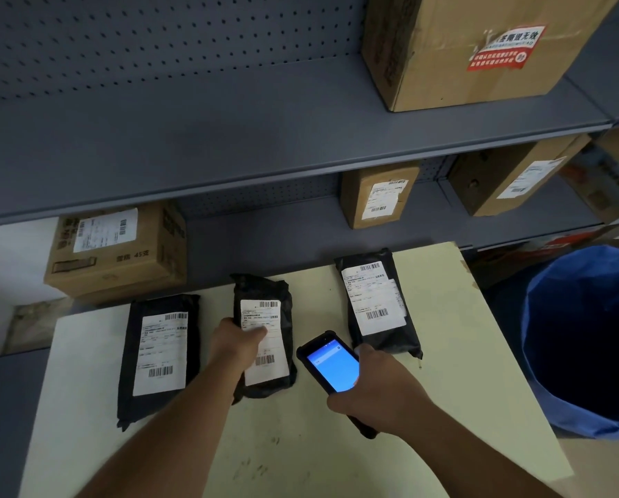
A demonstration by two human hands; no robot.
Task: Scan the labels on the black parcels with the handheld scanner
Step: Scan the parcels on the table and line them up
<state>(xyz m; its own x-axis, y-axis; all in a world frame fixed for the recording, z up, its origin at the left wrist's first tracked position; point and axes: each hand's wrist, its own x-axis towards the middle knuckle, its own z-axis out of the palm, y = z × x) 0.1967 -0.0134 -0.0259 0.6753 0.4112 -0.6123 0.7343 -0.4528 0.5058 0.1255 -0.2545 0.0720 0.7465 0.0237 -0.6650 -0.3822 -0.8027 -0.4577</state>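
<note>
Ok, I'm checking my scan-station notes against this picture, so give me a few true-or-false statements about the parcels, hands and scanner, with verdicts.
1. Three black parcels lie on the table. True.
2. The left hand grips the middle parcel. True.
3. The handheld scanner is in the left hand. False: the right hand holds it.
4. The scanner's screen is dark. False: it glows blue.
5. The right parcel lies label down. False: its white label faces up.
6. A blue bin stands right of the table. True.
</note>
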